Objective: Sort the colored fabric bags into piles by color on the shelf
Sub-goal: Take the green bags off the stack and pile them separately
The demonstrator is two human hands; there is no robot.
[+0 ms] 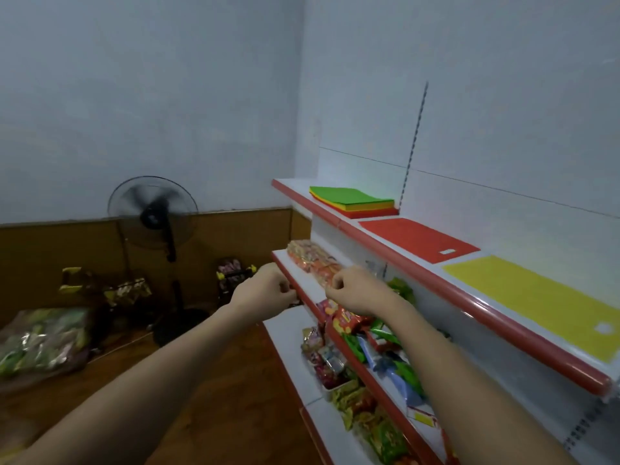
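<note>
On the top shelf [396, 243], a mixed stack of fabric bags [352, 200] lies at the far end, green on top with yellow and red layers beneath. A single red bag [416, 239] lies flat beside it, and a yellow bag [536, 297] lies flat nearer to me. My left hand [265, 290] and my right hand [355, 290] hover in front of the second shelf, below the top shelf's red edge. Both have curled fingers and hold nothing that I can see.
Lower shelves hold many snack packets [355, 347]. A black standing fan [157, 223] stands against the left wall. Bags of packaged goods [40, 340] lie on the wooden floor at the left. The white wall rises behind the top shelf.
</note>
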